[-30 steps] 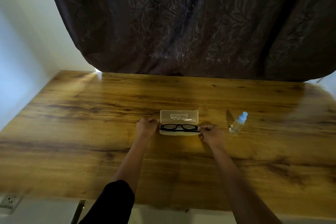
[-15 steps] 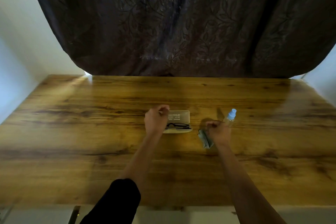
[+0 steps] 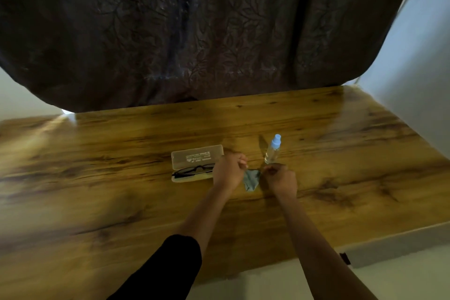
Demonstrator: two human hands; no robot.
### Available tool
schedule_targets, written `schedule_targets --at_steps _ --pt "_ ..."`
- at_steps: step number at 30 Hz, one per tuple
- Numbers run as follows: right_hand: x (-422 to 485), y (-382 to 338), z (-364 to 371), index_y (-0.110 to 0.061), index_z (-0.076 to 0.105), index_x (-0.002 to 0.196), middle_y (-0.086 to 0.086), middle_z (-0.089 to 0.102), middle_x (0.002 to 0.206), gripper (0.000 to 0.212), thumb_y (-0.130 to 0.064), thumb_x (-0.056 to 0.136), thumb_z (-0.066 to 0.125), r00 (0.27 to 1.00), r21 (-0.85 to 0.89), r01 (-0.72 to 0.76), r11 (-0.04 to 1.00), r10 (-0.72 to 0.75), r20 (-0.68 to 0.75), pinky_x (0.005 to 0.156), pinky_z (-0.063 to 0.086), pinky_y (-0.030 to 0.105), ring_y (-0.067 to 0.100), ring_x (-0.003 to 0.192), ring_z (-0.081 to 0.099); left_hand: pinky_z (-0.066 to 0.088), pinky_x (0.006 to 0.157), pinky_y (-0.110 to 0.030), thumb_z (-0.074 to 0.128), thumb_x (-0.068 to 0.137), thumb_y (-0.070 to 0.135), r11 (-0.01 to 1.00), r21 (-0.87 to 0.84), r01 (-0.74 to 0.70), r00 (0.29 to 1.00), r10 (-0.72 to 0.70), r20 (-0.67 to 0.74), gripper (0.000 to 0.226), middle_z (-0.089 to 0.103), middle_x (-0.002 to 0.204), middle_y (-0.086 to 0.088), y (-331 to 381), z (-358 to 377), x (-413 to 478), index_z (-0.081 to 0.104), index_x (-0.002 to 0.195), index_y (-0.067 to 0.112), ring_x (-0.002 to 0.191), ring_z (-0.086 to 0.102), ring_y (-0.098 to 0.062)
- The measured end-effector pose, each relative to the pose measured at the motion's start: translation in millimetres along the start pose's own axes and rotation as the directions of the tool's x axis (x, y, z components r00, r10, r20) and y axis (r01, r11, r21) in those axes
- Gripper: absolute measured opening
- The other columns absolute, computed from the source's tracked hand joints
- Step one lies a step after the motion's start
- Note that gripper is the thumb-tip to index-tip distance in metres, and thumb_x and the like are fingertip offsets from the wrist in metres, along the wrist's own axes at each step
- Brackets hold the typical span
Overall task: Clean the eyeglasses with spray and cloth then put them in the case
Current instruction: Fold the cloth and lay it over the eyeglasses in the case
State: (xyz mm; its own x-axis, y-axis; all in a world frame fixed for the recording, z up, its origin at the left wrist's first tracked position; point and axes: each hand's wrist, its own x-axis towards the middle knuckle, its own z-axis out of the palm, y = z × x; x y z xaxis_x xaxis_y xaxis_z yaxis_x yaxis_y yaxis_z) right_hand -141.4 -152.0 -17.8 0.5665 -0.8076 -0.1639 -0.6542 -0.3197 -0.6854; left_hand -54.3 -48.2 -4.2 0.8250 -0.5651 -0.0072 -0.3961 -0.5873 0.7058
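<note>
A translucent glasses case (image 3: pixel 197 158) lies open on the wooden table (image 3: pixel 97 190), with black-framed eyeglasses (image 3: pixel 193 170) resting in its lower half. Just right of the case my left hand (image 3: pixel 229 173) and my right hand (image 3: pixel 280 179) each pinch an upper corner of a small grey-green cloth (image 3: pixel 251 179), which hangs between them above the table. A clear spray bottle with a blue cap (image 3: pixel 272 150) stands upright just behind my right hand.
A dark patterned curtain (image 3: pixel 194 31) hangs along the table's far edge. Pale walls stand at the left and right. The table's near edge runs below my forearms.
My left hand has left the case and moved right to the cloth. The right hand had lifted the cloth; both hands now hold it stretched between them. The view has tilted.
</note>
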Motion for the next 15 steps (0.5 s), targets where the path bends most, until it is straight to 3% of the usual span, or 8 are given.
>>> schedule_targets --at_steps 8,15 --pt "-2.8 0.4 1.1 -0.022 0.068 0.102 0.009 0.069 0.1 0.02 -0.024 0.083 0.062 0.998 -0.017 0.006 1.0 -0.005 0.065 0.075 0.049 0.032 0.026 0.093 0.063 0.049 0.087 -0.034 0.058 0.087 0.009 0.962 0.27 -0.034 0.993 0.001 0.121 0.032 0.063 0.119 -0.009 4.9 22.8 1.8 0.06 0.119 0.014 0.109 0.058 -0.023" --pt "-5.9 0.3 6.7 -0.026 0.069 0.083 0.001 0.071 0.09 0.013 -0.019 0.085 0.058 0.997 -0.021 0.013 1.0 -0.011 0.07 0.065 0.048 0.027 0.019 0.081 0.065 0.048 0.077 -0.031 0.062 0.085 0.014 0.952 0.304 -0.03 0.991 -0.011 0.134 0.026 0.064 0.112 -0.007 4.1 25.9 -1.4 0.063 0.11 0.016 0.1 0.06 -0.021"
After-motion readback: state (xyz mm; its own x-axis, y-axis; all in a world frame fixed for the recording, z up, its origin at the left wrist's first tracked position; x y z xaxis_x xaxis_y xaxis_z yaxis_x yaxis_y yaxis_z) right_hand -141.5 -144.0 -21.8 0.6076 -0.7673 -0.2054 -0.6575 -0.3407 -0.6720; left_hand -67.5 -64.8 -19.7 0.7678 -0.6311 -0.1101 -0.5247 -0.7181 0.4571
